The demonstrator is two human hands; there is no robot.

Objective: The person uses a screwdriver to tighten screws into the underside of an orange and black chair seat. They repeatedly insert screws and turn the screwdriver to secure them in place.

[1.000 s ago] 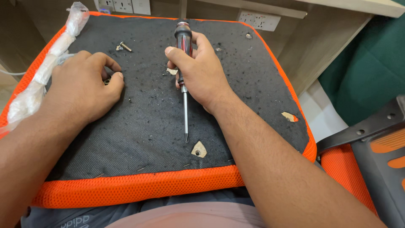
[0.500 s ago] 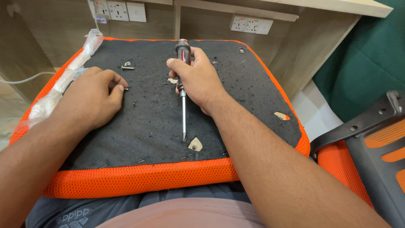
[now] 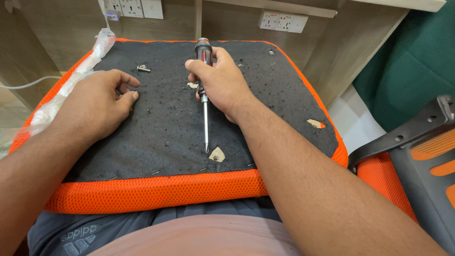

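Black cushion underside point(image 3: 170, 123), screwdriver point(image 3: 204, 85) unmoved, right hand point(image 3: 220, 83) still gripping

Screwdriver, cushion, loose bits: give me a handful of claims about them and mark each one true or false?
1. The right hand grips the screwdriver. True.
2. The screwdriver's tip points away from the person. False: it points back toward the person.
3. The left hand holds a hammer. False: it rests on the black underside of the orange seat cushion.
4. A loose screw lies beyond the left hand. True.
5. The cushion sits on the floor. False: it lies across the person's lap.
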